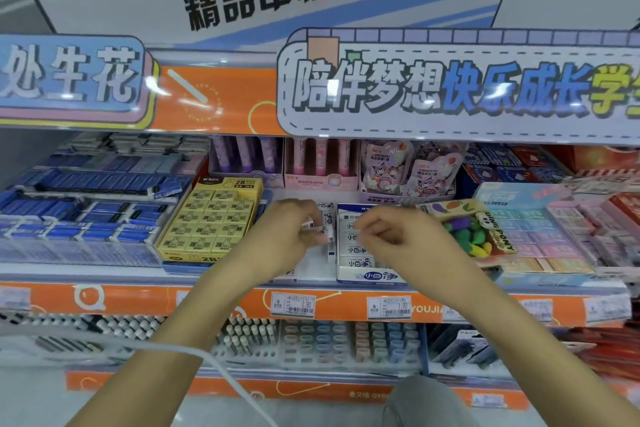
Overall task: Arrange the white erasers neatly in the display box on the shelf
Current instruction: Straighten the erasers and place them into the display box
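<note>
A white-and-blue display box [372, 276] stands on the middle shelf, with white erasers [356, 250] stacked flat in it. To its left is another white box [313, 267], mostly hidden by my left hand. My left hand [291, 236] is over that left box, its fingers closed on a few white erasers [327, 224] standing on edge. My right hand [388, 232] hovers over the upper rows of the right box with fingers curled and pinched; whether it holds anything cannot be told.
A yellow 2B eraser box [211, 218] sits to the left, with blue erasers [86, 215] beyond it. A pack of colourful erasers [478, 229] and pastel eraser boxes [540, 229] lie to the right. Price tags [389, 307] line the orange shelf edge; pens fill the shelf below.
</note>
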